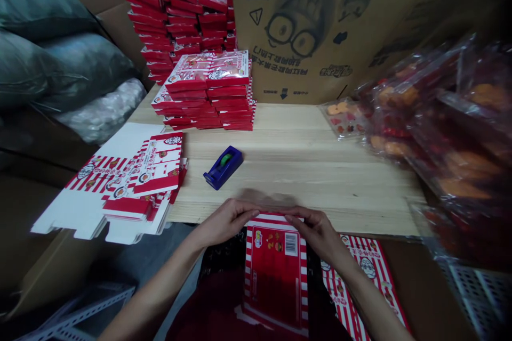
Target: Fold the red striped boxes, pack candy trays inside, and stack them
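Note:
A red cardboard box (pixel 276 272) with white-striped borders and a barcode lies in front of my body at the table's near edge. My left hand (pixel 234 218) pinches its far left corner, the thumb on the printed face. At the far right corner my right hand (pixel 314 226) grips it the same way. The fingers of both hands are partly hidden behind the box's far edge. Beyond them on the table sits a blue tape dispenser (pixel 224 167) with a green core.
Flat printed carton blanks (pixel 132 181) lie at the left. Finished red boxes (pixel 208 90) are stacked behind, near a large brown carton (pixel 320 32). Clear bags of orange and red pieces (pixel 436 133) pile up on the right. More striped cartons (pixel 366 272) lie low at right.

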`<state>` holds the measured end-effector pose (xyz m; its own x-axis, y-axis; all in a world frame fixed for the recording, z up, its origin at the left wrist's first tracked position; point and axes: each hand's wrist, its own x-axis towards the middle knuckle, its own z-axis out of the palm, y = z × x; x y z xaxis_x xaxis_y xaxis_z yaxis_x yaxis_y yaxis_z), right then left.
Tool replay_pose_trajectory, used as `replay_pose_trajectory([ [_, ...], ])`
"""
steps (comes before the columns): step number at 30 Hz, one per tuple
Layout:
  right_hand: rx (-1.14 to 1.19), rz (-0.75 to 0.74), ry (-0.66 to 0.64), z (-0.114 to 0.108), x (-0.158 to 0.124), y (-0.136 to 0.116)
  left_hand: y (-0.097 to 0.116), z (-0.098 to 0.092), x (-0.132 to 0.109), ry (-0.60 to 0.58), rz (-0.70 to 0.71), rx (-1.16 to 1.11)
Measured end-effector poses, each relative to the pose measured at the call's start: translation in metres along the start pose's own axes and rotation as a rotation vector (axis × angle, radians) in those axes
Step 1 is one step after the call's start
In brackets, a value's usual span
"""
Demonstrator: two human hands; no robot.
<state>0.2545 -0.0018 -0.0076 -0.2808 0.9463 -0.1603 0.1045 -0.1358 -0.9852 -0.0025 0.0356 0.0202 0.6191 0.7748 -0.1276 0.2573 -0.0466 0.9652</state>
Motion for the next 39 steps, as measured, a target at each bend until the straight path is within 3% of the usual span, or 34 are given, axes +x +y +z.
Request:
replay_pose_trajectory([
  [3, -0.127, -0.078, -0.009, -0.001, -0.012, -0.008, 0.003, -0.001, -0.011, -0.045, 0.016, 0.057],
  [6, -0.176, -0.095, -0.053, -0.005, -0.017, -0.016, 0.002, -0.001, -0.018, 0.010, 0.004, 0.096],
  [10, -0.056, -0.022, -0.140, -0.011, -0.009, -0.024, 0.000, -0.003, -0.016, -0.015, 0.002, 0.087],
  [14, 0.016, 0.006, -0.124, -0.010, -0.003, -0.023, -0.002, -0.007, -0.012, -0.058, -0.017, 0.019],
  [20, -0.220, -0.104, -0.164, -0.008, -0.025, -0.020, -0.008, -0.008, -0.018, -0.043, -0.025, 0.003],
  [24, -0.305, -0.074, -0.179, -0.013, -0.034, -0.019, -0.009, -0.001, -0.020, -0.026, 0.046, 0.032],
  [31, -0.041, 0.042, -0.018, -0.004, -0.021, -0.006, -0.013, 0.018, -0.019, 0.095, 0.082, -0.031],
  [33, -0.039, 0.041, 0.056, -0.005, -0.017, -0.008, -0.016, 0.010, -0.017, 0.171, 0.059, -0.045],
  [34, -0.045, 0.034, 0.097, -0.008, -0.016, -0.011, -0.018, 0.001, -0.015, 0.265, 0.054, -0.016],
  [37, -0.034, 0.026, 0.199, -0.025, -0.014, -0.022, -0.032, -0.044, -0.009, 0.741, 0.013, 0.201],
  [38, -0.024, 0.020, 0.226, -0.030, -0.014, -0.026, -0.038, -0.061, -0.007, 0.852, -0.038, 0.258],
  [39, -0.020, 0.006, 0.249, -0.035, -0.014, -0.030, -0.045, -0.076, -0.005, 0.877, -0.107, 0.265],
])
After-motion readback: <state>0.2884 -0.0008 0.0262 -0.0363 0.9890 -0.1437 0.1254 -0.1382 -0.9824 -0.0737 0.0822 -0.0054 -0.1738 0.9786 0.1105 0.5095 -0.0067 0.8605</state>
